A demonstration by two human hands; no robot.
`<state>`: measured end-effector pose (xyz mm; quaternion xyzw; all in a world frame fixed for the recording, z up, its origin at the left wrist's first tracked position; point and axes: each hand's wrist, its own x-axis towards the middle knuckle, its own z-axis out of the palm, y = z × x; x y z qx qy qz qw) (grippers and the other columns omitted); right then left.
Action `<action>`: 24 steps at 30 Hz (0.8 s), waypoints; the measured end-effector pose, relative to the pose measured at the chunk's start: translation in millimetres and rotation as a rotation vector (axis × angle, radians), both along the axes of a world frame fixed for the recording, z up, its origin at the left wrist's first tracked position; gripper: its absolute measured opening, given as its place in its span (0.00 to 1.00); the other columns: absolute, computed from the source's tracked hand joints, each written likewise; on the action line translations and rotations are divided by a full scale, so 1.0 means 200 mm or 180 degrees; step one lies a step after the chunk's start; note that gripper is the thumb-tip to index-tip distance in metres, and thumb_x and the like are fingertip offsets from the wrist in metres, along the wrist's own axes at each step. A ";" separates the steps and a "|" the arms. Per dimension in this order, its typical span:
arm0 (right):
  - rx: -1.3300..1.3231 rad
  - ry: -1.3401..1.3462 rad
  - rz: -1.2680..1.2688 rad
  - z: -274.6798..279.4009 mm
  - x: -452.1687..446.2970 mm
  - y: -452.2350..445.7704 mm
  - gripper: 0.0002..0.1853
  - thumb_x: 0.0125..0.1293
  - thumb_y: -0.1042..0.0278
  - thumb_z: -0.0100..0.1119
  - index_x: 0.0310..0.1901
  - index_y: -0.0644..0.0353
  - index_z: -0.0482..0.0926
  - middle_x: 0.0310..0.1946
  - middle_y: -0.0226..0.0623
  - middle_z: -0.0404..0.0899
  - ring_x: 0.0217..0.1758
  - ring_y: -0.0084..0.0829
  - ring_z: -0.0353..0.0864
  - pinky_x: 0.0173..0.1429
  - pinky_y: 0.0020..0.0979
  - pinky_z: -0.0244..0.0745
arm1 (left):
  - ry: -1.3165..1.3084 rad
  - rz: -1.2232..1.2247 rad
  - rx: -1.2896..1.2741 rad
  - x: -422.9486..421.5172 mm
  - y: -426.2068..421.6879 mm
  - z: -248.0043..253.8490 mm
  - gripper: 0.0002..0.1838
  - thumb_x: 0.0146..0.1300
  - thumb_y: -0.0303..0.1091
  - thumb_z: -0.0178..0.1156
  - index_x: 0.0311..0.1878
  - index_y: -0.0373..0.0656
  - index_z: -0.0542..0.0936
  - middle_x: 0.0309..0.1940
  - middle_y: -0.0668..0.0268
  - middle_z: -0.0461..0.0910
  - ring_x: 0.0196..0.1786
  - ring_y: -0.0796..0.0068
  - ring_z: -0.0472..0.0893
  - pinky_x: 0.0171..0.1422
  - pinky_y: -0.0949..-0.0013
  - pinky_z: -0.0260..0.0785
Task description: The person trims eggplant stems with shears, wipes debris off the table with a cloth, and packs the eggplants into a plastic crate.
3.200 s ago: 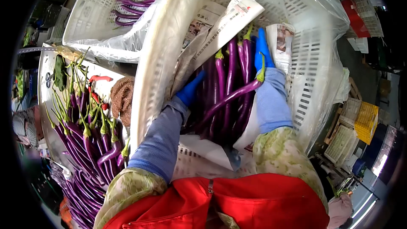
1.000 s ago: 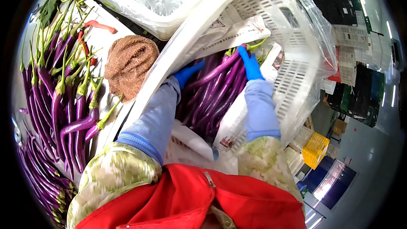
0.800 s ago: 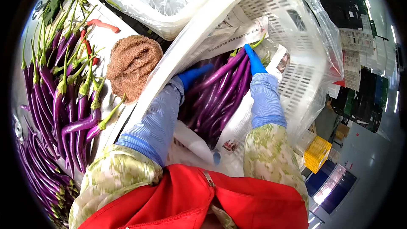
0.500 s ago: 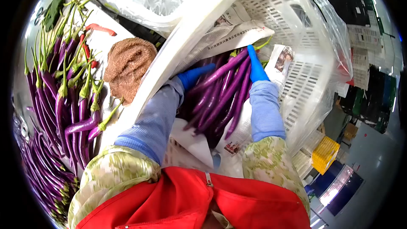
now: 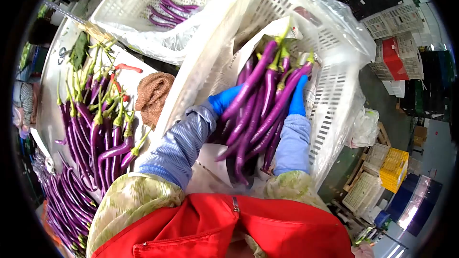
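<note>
A bundle of long purple eggplants with green stems lies between my blue-gloved hands in a white slatted crate. My left hand presses against the bundle's left side, its fingertips partly hidden behind the eggplants. On the right side, my right hand cups the bundle with its fingers pointing up along it. Stems point to the far end of the crate, and the tips hang towards me. Newspaper and clear plastic line the crate.
Left stands a metal table with more loose eggplants, red peppers, and a brown cloth. A second white crate behind holds several eggplants. Bagged eggplants lie lower left. A yellow crate stands on the floor at right.
The eggplant bundle has risen closer to me between both hands, its stems now in plain sight. My view has shifted, showing more of the crate behind and of the left table.
</note>
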<state>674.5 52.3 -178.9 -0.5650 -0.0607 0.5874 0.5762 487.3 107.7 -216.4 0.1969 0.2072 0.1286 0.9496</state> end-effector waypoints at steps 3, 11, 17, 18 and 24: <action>0.0225 -0.0193 -0.0320 0.29 -0.03 -0.07 0.43 0.61 0.28 0.51 0.69 0.51 0.64 0.62 0.38 0.71 0.58 0.37 0.76 0.62 0.37 0.73 | 0.0271 -0.0338 -0.0341 0.04 0.01 0.15 0.27 0.66 0.52 0.59 0.59 0.41 0.76 0.49 0.58 0.82 0.46 0.70 0.83 0.54 0.66 0.77; 0.1632 0.0720 -0.0568 0.77 -0.03 -0.16 0.28 0.74 0.45 0.43 0.69 0.49 0.65 0.63 0.39 0.71 0.64 0.36 0.73 0.71 0.38 0.66 | -0.0053 0.0315 0.1051 0.10 -0.20 0.82 0.28 0.65 0.50 0.61 0.61 0.40 0.73 0.47 0.62 0.81 0.45 0.74 0.83 0.52 0.70 0.77; 0.1432 0.0161 -0.0356 1.19 -0.19 -0.24 0.31 0.70 0.42 0.50 0.65 0.57 0.68 0.57 0.41 0.75 0.58 0.35 0.74 0.66 0.36 0.68 | -0.1353 0.0533 0.1116 -0.08 -0.33 1.19 0.25 0.65 0.36 0.62 0.64 0.43 0.70 0.53 0.63 0.79 0.51 0.72 0.80 0.58 0.68 0.73; 0.1900 0.0262 -0.0048 1.24 -0.24 -0.24 0.32 0.70 0.42 0.48 0.68 0.56 0.65 0.61 0.39 0.71 0.62 0.35 0.71 0.69 0.37 0.65 | -0.1402 0.0800 0.1213 -0.11 -0.35 1.24 0.30 0.60 0.33 0.67 0.65 0.43 0.69 0.53 0.64 0.79 0.54 0.73 0.78 0.62 0.65 0.71; 0.1780 -0.0149 0.0307 1.50 -0.65 -0.23 0.31 0.73 0.42 0.41 0.70 0.52 0.61 0.65 0.40 0.68 0.63 0.37 0.72 0.70 0.41 0.65 | -0.1488 0.1311 0.1754 -0.34 -0.34 1.33 0.37 0.59 0.43 0.69 0.69 0.45 0.65 0.58 0.59 0.75 0.55 0.68 0.78 0.62 0.64 0.71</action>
